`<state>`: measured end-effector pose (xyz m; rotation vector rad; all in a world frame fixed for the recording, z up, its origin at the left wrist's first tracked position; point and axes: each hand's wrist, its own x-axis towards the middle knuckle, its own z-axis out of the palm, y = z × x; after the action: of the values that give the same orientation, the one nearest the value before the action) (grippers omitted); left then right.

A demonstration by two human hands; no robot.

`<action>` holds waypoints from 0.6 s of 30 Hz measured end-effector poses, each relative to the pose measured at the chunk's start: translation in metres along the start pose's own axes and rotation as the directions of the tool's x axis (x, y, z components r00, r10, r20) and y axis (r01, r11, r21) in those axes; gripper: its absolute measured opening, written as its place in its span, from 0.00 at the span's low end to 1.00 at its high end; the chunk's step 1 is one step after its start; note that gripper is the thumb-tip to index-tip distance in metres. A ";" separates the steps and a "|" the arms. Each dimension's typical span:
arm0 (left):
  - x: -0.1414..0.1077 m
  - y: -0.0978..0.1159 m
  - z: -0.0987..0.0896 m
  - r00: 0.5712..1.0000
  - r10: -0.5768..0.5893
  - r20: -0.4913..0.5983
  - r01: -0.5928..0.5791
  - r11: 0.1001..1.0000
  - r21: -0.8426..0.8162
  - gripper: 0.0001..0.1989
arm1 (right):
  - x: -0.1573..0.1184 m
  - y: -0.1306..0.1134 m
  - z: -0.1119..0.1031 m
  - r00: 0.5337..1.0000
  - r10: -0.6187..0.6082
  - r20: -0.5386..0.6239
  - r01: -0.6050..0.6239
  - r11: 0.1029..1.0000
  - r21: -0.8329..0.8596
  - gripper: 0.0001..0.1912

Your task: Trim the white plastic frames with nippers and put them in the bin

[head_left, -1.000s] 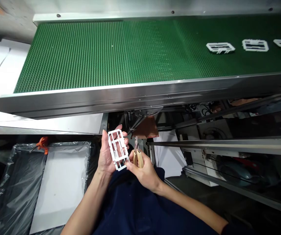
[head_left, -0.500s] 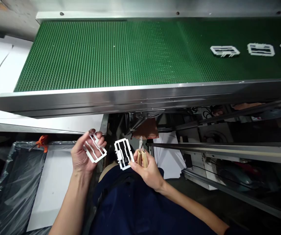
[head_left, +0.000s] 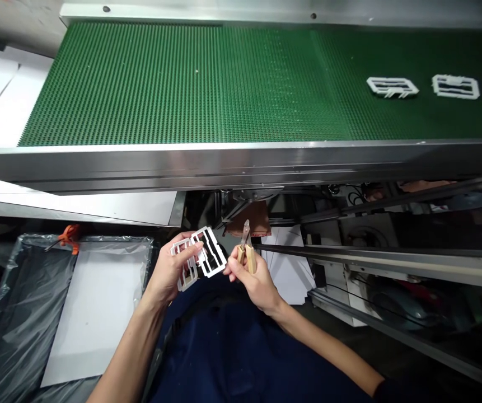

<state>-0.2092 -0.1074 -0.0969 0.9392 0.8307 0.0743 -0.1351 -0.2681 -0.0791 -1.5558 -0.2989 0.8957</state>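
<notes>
The left hand (head_left: 173, 274) now pinches two white frames (head_left: 213, 248), overlapping, under its thumb; half a second ago it held one, and the right hand held the other. The right hand (head_left: 261, 285) grips one pair of nippers (head_left: 245, 242), handles in its curled fingers (whether a fingertip touches the nearer frame's corner, I cannot tell). Left of them is one plastic-lined tray (head_left: 18, 313) with one white sheet (head_left: 93, 313) and one orange clamp (head_left: 69, 235). Beyond, three more frames (head_left: 394, 90) lie on one green belt (head_left: 160, 84), the rightmost cut off by the view's edge.
</notes>
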 end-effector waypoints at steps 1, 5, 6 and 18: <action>0.001 0.000 0.000 0.999 -0.027 -0.021 0.026 0.999 -0.044 0.16 | 0.001 0.001 -0.001 1.000 -0.003 -0.018 0.003 1.000 0.008 0.07; 0.003 0.000 -0.002 0.991 -0.127 -0.043 0.116 0.974 -0.195 0.16 | 0.006 0.004 -0.006 0.998 -0.007 -0.055 0.009 0.999 0.033 0.09; 0.004 -0.001 -0.002 0.988 -0.147 -0.038 0.135 0.966 -0.221 0.16 | 0.007 0.003 -0.006 0.998 -0.012 -0.057 0.014 0.999 0.034 0.09; -0.011 -0.003 0.006 0.949 0.314 -0.044 -0.283 0.900 0.331 0.12 | 0.028 -0.012 -0.006 0.987 -0.137 -0.086 0.118 0.974 -0.196 0.06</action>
<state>-0.2137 -0.1175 -0.0909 1.3782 0.7940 0.2586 -0.1090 -0.2514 -0.0790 -1.7303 -0.4183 0.7031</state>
